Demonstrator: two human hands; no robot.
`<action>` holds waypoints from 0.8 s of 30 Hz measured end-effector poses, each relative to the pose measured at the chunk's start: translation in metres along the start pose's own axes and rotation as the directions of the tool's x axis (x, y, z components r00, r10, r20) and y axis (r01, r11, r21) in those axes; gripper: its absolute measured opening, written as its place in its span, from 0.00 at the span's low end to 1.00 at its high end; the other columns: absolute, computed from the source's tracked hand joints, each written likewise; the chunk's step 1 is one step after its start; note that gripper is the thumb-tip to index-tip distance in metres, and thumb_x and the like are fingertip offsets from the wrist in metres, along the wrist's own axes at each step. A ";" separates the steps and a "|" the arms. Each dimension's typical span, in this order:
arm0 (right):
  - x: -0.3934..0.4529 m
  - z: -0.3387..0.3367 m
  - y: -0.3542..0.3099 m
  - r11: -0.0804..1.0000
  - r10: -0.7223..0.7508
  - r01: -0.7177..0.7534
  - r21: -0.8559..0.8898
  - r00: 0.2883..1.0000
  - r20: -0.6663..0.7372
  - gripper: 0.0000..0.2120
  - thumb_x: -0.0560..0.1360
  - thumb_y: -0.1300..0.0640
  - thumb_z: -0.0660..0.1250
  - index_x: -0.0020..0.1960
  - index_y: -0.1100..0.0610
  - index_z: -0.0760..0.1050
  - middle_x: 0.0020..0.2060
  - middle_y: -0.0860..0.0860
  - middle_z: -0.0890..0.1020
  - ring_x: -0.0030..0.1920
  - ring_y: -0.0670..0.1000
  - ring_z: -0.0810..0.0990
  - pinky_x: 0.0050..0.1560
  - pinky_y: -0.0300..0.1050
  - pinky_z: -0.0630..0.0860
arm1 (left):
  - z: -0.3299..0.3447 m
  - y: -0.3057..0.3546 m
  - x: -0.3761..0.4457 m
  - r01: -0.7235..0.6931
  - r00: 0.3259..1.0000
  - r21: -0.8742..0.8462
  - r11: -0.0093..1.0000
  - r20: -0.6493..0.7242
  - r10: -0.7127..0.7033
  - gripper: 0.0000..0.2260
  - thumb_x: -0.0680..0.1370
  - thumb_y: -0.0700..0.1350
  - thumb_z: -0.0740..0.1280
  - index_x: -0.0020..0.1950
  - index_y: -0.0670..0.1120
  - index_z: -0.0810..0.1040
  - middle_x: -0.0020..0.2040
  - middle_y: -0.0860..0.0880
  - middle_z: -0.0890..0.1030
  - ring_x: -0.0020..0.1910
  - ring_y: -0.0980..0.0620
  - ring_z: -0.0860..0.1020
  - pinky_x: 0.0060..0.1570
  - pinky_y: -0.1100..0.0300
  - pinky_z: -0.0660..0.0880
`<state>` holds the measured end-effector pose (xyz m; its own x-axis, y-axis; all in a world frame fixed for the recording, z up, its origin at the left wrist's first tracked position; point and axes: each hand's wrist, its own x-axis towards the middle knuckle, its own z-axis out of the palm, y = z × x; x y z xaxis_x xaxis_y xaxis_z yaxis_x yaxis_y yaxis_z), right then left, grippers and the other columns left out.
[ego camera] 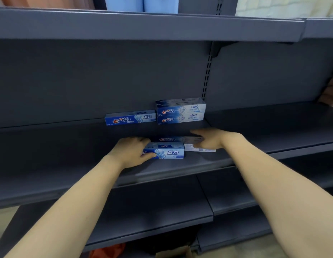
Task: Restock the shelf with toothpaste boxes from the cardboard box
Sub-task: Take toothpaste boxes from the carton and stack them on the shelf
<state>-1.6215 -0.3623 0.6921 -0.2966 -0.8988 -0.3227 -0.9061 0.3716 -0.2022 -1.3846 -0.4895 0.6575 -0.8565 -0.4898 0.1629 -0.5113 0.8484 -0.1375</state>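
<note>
- While both hands work near the front of the grey shelf [50, 146], the left hand [131, 152] grips one end of a dark-blue toothpaste box [164, 152], thumb on its front face and fingers [143, 140] curled over its top.
- The right hand [208, 139] holds a paler box [200, 147], its fingers wrapped over the box's top; a third box [173, 139] lies just behind, touching or nearly touching both.
- Each held box lies flat with its long axis running left to right, parallel to the shelf edge, and its printed face turned toward the person.
- Further back, a single box [130, 119] and a stack of two [181, 112] stand against the rear panel, lined up the same way.
- One risk, as a judgement: sliding the held boxes back could push the loose third box askew, or into the stack of two and topple its upper box.
- Another: both held boxes sit close to the shelf's front edge, so a loosened grip could tip one off onto the lower shelf [152, 211].
- An end grip also lets the far end swing, leaving the row crooked.
</note>
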 end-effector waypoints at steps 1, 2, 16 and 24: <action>-0.002 -0.003 -0.001 1.000 0.014 -0.013 0.017 1.000 -0.013 0.30 0.80 0.49 0.59 0.77 0.49 0.51 0.76 0.48 0.56 0.75 0.51 0.57 0.72 0.43 0.57 | -0.002 -0.002 0.002 -0.001 1.000 -0.026 1.000 -0.004 0.001 0.27 0.77 0.64 0.56 0.69 0.48 0.69 0.64 0.51 0.76 0.59 0.49 0.76 0.53 0.56 0.75; -0.003 -0.005 -0.002 0.999 0.023 -0.022 0.028 0.999 -0.032 0.29 0.80 0.49 0.58 0.77 0.49 0.52 0.76 0.49 0.56 0.75 0.52 0.58 0.72 0.43 0.57 | -0.005 -0.002 0.006 0.003 1.000 -0.045 0.999 -0.003 -0.003 0.28 0.77 0.65 0.56 0.70 0.48 0.68 0.65 0.50 0.75 0.61 0.49 0.75 0.56 0.56 0.74; -0.002 -0.021 0.006 0.997 -0.017 0.017 0.070 1.000 0.004 0.33 0.74 0.49 0.69 0.75 0.53 0.60 0.72 0.50 0.66 0.71 0.52 0.66 0.69 0.44 0.65 | -0.017 0.029 0.055 0.265 0.954 -0.020 0.964 0.153 -0.259 0.20 0.82 0.56 0.50 0.64 0.45 0.71 0.62 0.45 0.76 0.58 0.45 0.75 0.53 0.53 0.74; 0.027 -0.008 0.020 0.994 -0.109 0.109 -0.022 0.994 -0.018 0.22 0.71 0.52 0.71 0.63 0.54 0.72 0.55 0.51 0.76 0.53 0.52 0.75 0.49 0.43 0.72 | -0.011 0.026 0.066 0.366 0.902 -0.162 0.916 0.302 -0.307 0.14 0.82 0.49 0.55 0.63 0.45 0.72 0.60 0.44 0.76 0.57 0.45 0.75 0.51 0.55 0.71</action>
<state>-1.6503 -0.3808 0.6872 -0.2010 -0.9381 -0.2820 -0.9394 0.2663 -0.2160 -1.4535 -0.4977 0.6751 -0.6371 -0.7634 -0.1061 -0.7707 0.6304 0.0922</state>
